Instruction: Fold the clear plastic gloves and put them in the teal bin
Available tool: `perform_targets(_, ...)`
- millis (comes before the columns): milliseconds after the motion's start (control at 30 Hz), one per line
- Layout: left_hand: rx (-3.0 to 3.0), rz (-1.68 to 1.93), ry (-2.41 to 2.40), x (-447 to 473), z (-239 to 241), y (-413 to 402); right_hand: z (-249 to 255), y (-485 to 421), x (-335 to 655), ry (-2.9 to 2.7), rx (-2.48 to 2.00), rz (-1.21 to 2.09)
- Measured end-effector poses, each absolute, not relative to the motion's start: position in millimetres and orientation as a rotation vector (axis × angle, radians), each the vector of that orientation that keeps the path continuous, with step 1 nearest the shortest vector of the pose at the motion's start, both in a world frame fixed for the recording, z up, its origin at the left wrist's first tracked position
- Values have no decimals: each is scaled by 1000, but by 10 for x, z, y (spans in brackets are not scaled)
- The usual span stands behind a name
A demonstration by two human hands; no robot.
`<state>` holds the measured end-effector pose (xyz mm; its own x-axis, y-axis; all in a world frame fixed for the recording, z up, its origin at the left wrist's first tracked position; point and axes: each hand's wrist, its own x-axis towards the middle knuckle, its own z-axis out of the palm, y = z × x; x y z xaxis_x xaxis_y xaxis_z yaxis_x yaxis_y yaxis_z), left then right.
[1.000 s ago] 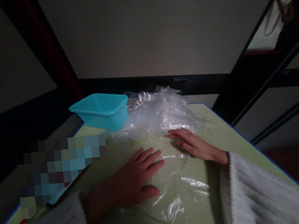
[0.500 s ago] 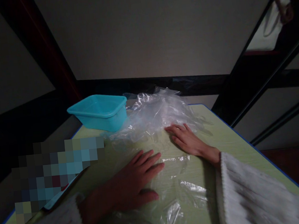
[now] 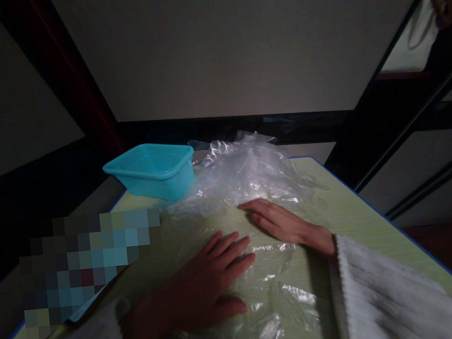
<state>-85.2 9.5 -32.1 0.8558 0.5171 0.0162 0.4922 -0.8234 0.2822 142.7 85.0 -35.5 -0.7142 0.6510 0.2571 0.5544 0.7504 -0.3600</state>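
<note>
A clear plastic bag [image 3: 266,277] lies spread on the pale green tabletop in front of me. My left hand [image 3: 211,283] rests flat on its left side, fingers spread. Farther out, my right hand [image 3: 277,220] lies palm down near the bag's far end, fingers stretched toward the left. Just beyond it is a loose heap of clear plastic bags [image 3: 250,167], crumpled and shiny. Neither hand grips anything. The near end of the spread bag runs out of view at the bottom.
A turquoise plastic basin [image 3: 157,181] stands at the table's far left corner, touching the heap. A blurred-out flat item [image 3: 91,267] lies along the left edge. The table [image 3: 361,242] has a blue rim. A wall [image 3: 218,47] rises behind, and a white bag [image 3: 413,39] hangs at upper right.
My right hand has slid slightly nearer and to the left, its fingers now closer together. My left hand stays flat on the plastic. The view has shifted a little.
</note>
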Motion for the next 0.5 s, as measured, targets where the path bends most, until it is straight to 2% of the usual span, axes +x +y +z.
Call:
perform_targets(267,2723,196,748,-846,-321,111,-493,1161,1487,-2543,-1044,338)
perform_targets(500,2711,189,776,-860,-356,114,-325,1041,1571,-2549,-1000,350)
